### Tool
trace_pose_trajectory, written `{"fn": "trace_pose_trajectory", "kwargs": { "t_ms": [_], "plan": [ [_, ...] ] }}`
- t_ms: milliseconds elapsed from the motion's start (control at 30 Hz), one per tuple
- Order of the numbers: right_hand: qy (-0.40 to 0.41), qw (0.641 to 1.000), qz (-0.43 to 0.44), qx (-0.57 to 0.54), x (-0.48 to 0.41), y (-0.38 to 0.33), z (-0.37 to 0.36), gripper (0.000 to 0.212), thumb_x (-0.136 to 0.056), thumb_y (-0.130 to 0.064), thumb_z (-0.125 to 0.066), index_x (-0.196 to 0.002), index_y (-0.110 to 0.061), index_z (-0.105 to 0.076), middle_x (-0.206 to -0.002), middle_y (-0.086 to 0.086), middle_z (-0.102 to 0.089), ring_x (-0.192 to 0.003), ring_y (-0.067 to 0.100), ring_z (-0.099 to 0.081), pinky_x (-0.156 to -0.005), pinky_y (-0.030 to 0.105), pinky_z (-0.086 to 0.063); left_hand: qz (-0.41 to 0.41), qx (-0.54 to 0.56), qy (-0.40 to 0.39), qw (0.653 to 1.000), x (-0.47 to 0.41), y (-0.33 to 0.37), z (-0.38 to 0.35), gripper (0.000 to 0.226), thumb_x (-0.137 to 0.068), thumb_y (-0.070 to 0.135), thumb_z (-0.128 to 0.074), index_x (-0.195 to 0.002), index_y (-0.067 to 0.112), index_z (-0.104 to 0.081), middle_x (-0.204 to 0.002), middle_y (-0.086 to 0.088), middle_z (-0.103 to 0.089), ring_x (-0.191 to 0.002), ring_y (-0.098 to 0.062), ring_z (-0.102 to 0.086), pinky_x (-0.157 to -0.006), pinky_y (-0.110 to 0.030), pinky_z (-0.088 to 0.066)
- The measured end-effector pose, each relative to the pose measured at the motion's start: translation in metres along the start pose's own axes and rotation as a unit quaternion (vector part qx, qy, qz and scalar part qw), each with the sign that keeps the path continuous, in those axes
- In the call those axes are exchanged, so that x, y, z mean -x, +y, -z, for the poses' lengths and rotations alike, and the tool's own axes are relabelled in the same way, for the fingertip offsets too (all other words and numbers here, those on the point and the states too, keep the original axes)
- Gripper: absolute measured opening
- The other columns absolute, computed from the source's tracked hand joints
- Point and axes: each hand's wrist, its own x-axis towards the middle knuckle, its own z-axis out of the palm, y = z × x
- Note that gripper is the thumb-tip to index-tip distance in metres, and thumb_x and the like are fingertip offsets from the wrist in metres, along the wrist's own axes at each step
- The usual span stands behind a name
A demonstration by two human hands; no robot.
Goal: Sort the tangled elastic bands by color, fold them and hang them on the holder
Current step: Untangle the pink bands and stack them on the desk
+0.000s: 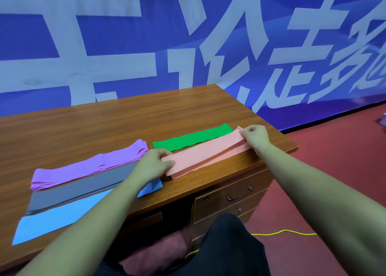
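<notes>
A folded pink band [205,153] lies along the front right part of the wooden desk [117,121]. My left hand [153,164] pinches its near-left end, and my right hand [253,135] pinches its far-right end. Just behind it a green band [192,138] lies flat. To the left, a folded purple band [87,167], a dark grey band [83,187] and a light blue band [60,219] lie side by side; my left forearm crosses over the grey and blue ones. No holder shows in this view.
A blue banner with large white characters [188,46] hangs right behind the desk. Desk drawers with a metal handle [240,194] face me on the right. Red floor [334,160] with a yellow cord [284,232] lies to the right. My dark-clothed knee [225,242] is below the desk edge.
</notes>
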Motion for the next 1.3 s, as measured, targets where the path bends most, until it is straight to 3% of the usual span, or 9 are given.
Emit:
{"fn": "trace_pose_trajectory", "kwargs": {
  "t_ms": [133,300,567,733,933,1033,1100,1200,1300],
  "plan": [
    [-0.012,0.996,0.037,0.086,-0.004,0.015,-0.006,0.018,-0.092,-0.028,-0.065,-0.094,-0.013,-0.073,-0.095,0.002,-0.069,-0.091,0.02,-0.061,-0.075,0.032,-0.048,-0.017,-0.064,0.025,0.997,-0.003,-0.003,-0.009,0.026,-0.088,0.026,-0.069,-0.107,0.023,-0.052,-0.093,-0.001,-0.06,-0.084,-0.017,-0.058,-0.063,-0.029,-0.042],
    [-0.008,0.989,0.07,0.129,-0.009,0.026,-0.015,0.018,-0.092,-0.03,-0.064,-0.099,-0.015,-0.071,-0.094,0.0,-0.068,-0.087,0.015,-0.061,-0.059,0.021,-0.04,-0.034,-0.144,0.045,0.988,-0.009,-0.007,-0.02,0.015,-0.086,0.022,-0.066,-0.094,0.024,-0.052,-0.085,0.0,-0.061,-0.083,-0.018,-0.057,-0.057,-0.026,-0.034],
    [0.052,0.979,0.091,0.176,-0.01,0.035,-0.023,0.019,-0.093,-0.029,-0.062,-0.103,-0.015,-0.068,-0.099,0.002,-0.068,-0.09,0.018,-0.061,-0.072,0.031,-0.051,-0.06,-0.209,0.055,0.974,-0.011,-0.011,-0.029,0.02,-0.088,0.031,-0.066,-0.105,0.022,-0.063,-0.104,-0.003,-0.061,-0.096,-0.019,-0.059,-0.08,-0.034,-0.051],
    [0.086,0.982,0.102,0.131,-0.005,0.035,-0.025,0.019,-0.094,-0.023,-0.061,-0.107,-0.011,-0.068,-0.103,0.005,-0.067,-0.097,0.021,-0.062,-0.073,0.029,-0.049,-0.058,-0.218,0.046,0.973,-0.014,-0.012,-0.028,0.02,-0.089,0.034,-0.066,-0.105,0.022,-0.061,-0.108,-0.002,-0.053,-0.101,-0.02,-0.057,-0.086,-0.035,-0.051],
    [0.098,0.984,0.062,0.138,-0.007,0.04,-0.021,0.018,-0.092,-0.023,-0.061,-0.1,-0.01,-0.07,-0.099,0.007,-0.069,-0.103,0.028,-0.06,-0.08,0.034,-0.049,-0.03,-0.242,0.024,0.969,-0.016,-0.009,-0.031,0.038,-0.093,0.034,-0.061,-0.125,0.015,-0.055,-0.126,-0.007,-0.049,-0.112,-0.024,-0.056,-0.096,-0.039,-0.049],
    [0.11,0.969,0.07,0.21,0.0,0.038,-0.018,0.034,-0.093,-0.029,-0.059,-0.121,-0.01,-0.063,-0.118,0.013,-0.061,-0.114,0.03,-0.053,-0.094,0.038,-0.044,-0.017,-0.258,0.015,0.966,-0.018,-0.007,-0.03,0.039,-0.094,0.034,-0.059,-0.127,0.013,-0.054,-0.129,-0.009,-0.049,-0.114,-0.025,-0.056,-0.097,-0.039,-0.049],
    [0.128,0.954,0.14,0.233,0.014,0.033,-0.017,0.04,-0.092,-0.026,-0.058,-0.129,-0.011,-0.058,-0.124,0.012,-0.054,-0.118,0.028,-0.047,-0.1,0.037,-0.04,-0.007,-0.264,0.009,0.964,-0.02,-0.005,-0.03,0.038,-0.095,0.033,-0.059,-0.126,0.012,-0.053,-0.127,-0.011,-0.051,-0.114,-0.026,-0.057,-0.096,-0.039,-0.05],
    [0.021,0.924,0.317,0.212,0.044,0.021,-0.023,0.037,-0.091,-0.024,-0.057,-0.126,-0.014,-0.061,-0.125,0.006,-0.054,-0.118,0.02,-0.048,-0.103,0.033,-0.039,0.001,-0.28,-0.007,0.96,-0.024,-0.001,-0.032,0.039,-0.096,0.03,-0.057,-0.129,0.01,-0.05,-0.129,-0.012,-0.051,-0.115,-0.027,-0.057,-0.097,-0.038,-0.05],
    [-0.136,0.89,0.388,0.199,0.08,0.017,-0.037,0.036,-0.095,-0.032,-0.051,-0.127,-0.022,-0.061,-0.134,-0.005,-0.055,-0.126,0.01,-0.046,-0.109,0.029,-0.036,0.01,-0.29,-0.02,0.957,-0.027,0.0,-0.033,0.037,-0.096,0.028,-0.057,-0.128,0.01,-0.054,-0.129,-0.012,-0.051,-0.112,-0.026,-0.059,-0.098,-0.039,-0.05]
  ]
}}
